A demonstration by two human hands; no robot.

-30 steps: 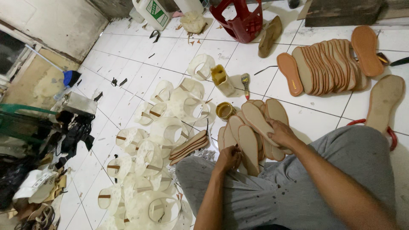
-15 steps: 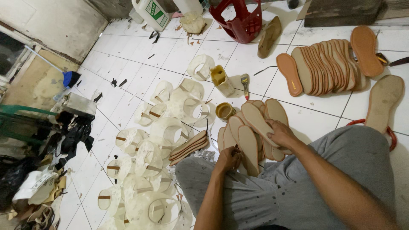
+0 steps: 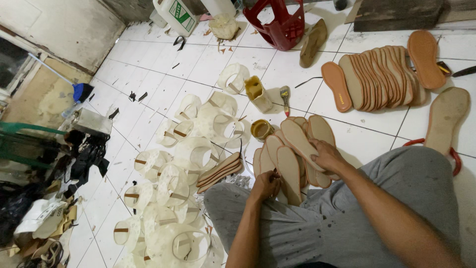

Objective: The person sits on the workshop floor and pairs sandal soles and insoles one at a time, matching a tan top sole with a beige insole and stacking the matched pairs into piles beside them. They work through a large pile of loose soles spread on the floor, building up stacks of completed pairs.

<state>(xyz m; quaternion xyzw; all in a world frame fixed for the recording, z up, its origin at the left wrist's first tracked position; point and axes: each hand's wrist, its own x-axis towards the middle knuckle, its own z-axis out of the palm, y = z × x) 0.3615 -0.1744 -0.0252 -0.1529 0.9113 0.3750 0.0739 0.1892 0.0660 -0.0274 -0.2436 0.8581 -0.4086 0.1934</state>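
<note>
Hands are working at lower centre of the frame, over the person's grey-trousered lap. Right hand is lying palm-down, fingers closed over the top insole of a fanned pile of beige insoles. Left hand is curling into a loose fist at the near end of that fan, touching one insole's lower edge; cannot tell exactly what the fingertips are pinching.

Small open glue tin is sitting just beside the fan, upper left of it. Yellowish bottle and a brush are lying a bit higher, near centre. Short stack of brown-edged soles is resting left of the left hand. Pale translucent strap loops are spreading across the white tiles toward lower left. Overlapping row of tan soles is lying at upper right, with a single orange-rimmed sole beyond it. Red plastic stool is standing at top centre.
</note>
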